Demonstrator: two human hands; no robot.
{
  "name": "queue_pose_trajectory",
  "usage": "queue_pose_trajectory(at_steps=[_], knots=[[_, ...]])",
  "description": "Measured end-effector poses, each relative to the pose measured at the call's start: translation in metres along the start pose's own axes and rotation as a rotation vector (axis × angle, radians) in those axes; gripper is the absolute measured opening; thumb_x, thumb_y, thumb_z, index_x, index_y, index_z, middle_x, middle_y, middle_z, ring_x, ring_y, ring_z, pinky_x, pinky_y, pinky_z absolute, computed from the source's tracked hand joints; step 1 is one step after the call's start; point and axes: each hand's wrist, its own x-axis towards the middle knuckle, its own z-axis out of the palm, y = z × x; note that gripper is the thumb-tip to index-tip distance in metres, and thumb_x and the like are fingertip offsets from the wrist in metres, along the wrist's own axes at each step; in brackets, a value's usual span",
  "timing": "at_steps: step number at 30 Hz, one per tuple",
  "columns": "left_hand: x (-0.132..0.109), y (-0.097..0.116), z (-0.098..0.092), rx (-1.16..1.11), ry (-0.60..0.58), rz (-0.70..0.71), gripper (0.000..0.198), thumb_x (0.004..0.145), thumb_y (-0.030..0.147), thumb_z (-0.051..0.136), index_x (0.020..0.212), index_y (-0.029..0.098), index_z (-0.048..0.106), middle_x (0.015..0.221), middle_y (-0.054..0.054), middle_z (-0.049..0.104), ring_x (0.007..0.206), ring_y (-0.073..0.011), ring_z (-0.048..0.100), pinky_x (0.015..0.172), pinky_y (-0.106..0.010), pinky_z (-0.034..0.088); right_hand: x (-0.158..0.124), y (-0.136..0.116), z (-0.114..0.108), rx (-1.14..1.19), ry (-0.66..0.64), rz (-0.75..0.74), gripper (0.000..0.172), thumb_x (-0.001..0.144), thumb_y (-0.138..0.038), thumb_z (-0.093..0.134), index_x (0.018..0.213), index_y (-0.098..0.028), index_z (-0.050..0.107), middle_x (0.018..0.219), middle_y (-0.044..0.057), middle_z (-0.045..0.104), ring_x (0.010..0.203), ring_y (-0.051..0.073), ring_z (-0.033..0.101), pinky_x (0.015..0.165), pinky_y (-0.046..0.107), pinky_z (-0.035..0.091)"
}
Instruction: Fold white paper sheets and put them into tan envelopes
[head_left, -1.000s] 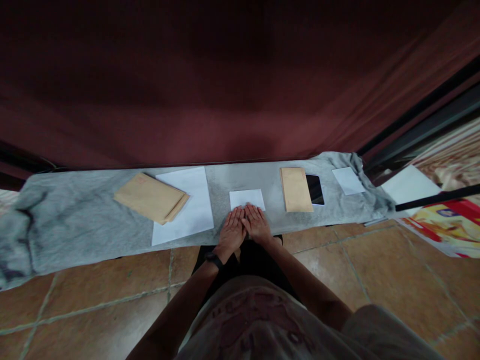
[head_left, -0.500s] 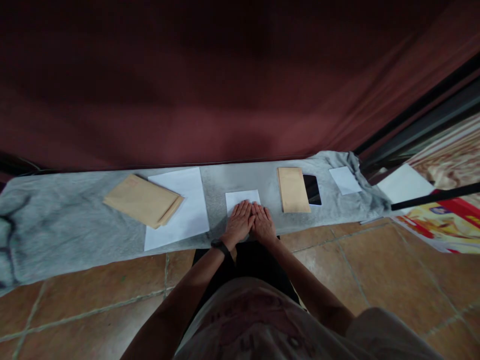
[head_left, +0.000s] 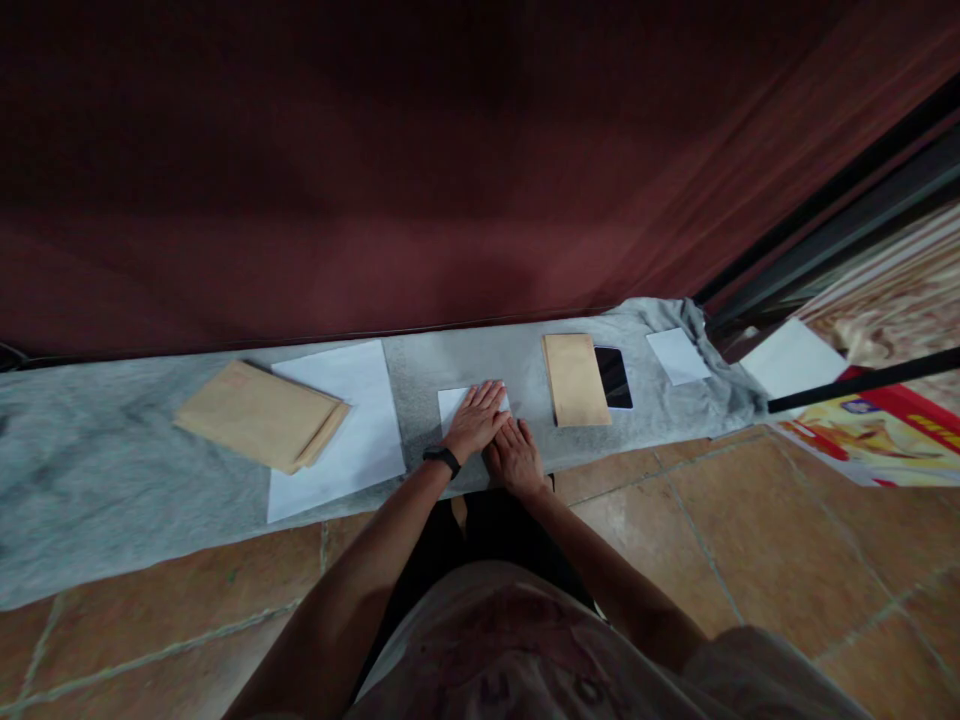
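Observation:
A small sheet of white paper [head_left: 452,401] lies on the grey cloth in front of me, partly hidden under my hands. My left hand [head_left: 477,418], with a black band at the wrist, is spread flat over the paper toward its far right corner. Lower down, my right hand [head_left: 517,457] rests flat by the paper's near right part, its fingertips close against the left hand. Neither hand grips anything. Right of them sits a short stack of brown envelopes [head_left: 576,380], partly over a dark-screened phone [head_left: 615,377].
On the left, a stack of brown envelopes [head_left: 255,412] lies across large white paper [head_left: 367,420]. Another white sheet [head_left: 677,356] is at the right of the cloth-covered ledge [head_left: 112,480]. A dark red wall [head_left: 450,250] rises behind; a printed box [head_left: 877,430] stands far right.
My left hand has slid up and outward over the paper, while my right hand has come slightly lower toward me. The whole view has shifted a little.

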Motion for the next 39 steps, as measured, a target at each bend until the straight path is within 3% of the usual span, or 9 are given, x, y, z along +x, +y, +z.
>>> queue_pose_trajectory(at_steps=[7, 17, 28, 33, 39], knots=[[0.008, 0.0, 0.001, -0.011, 0.022, 0.004, 0.062, 0.105, 0.044, 0.031, 0.16, 0.015, 0.034, 0.165, -0.008, 0.037, 0.157, -0.0228, 0.025, 0.13, -0.047, 0.017, 0.001, 0.0, 0.0, 0.021, -0.001, 0.009, 0.044, 0.102, -0.026, 0.047, 0.143, -0.014, 0.056, 0.148, 0.014, 0.059, 0.148, 0.026, 0.042, 0.125, 0.049, 0.025], [-0.015, -0.01, 0.0, -0.005, -0.02, 0.102, 0.059, 0.106, 0.043, 0.029, 0.159, 0.018, 0.036, 0.165, -0.006, 0.038, 0.156, -0.0199, 0.026, 0.13, -0.044, 0.018, -0.001, 0.0, -0.001, 0.025, -0.006, 0.004, 0.046, 0.101, -0.025, 0.048, 0.145, -0.015, 0.053, 0.148, 0.013, 0.059, 0.146, 0.027, 0.044, 0.124, 0.049, 0.026], [0.001, -0.008, -0.002, -0.007, -0.005, 0.005, 0.061, 0.105, 0.044, 0.029, 0.158, 0.015, 0.037, 0.166, -0.008, 0.034, 0.157, -0.0215, 0.025, 0.13, -0.044, 0.018, -0.001, -0.001, -0.002, -0.016, -0.005, 0.012, 0.048, 0.103, -0.026, 0.045, 0.149, -0.013, 0.051, 0.152, 0.014, 0.056, 0.146, 0.026, 0.045, 0.125, 0.047, 0.025], [-0.014, -0.007, 0.0, 0.012, 0.057, -0.056, 0.065, 0.105, 0.046, 0.029, 0.158, 0.009, 0.035, 0.167, -0.013, 0.031, 0.157, -0.0237, 0.022, 0.13, -0.045, 0.017, 0.0, -0.003, -0.004, -0.022, -0.01, 0.025, 0.049, 0.107, -0.034, 0.04, 0.151, -0.013, 0.048, 0.152, 0.014, 0.055, 0.147, 0.025, 0.045, 0.126, 0.047, 0.026], [-0.046, -0.014, 0.001, 0.06, 0.096, -0.162, 0.07, 0.104, 0.048, 0.03, 0.16, 0.006, 0.029, 0.168, -0.016, 0.027, 0.158, -0.0258, 0.019, 0.129, -0.046, 0.017, -0.003, -0.003, -0.004, -0.009, -0.009, 0.012, 0.053, 0.109, -0.037, 0.037, 0.155, -0.013, 0.042, 0.16, 0.013, 0.045, 0.149, 0.026, 0.041, 0.126, 0.049, 0.025]])
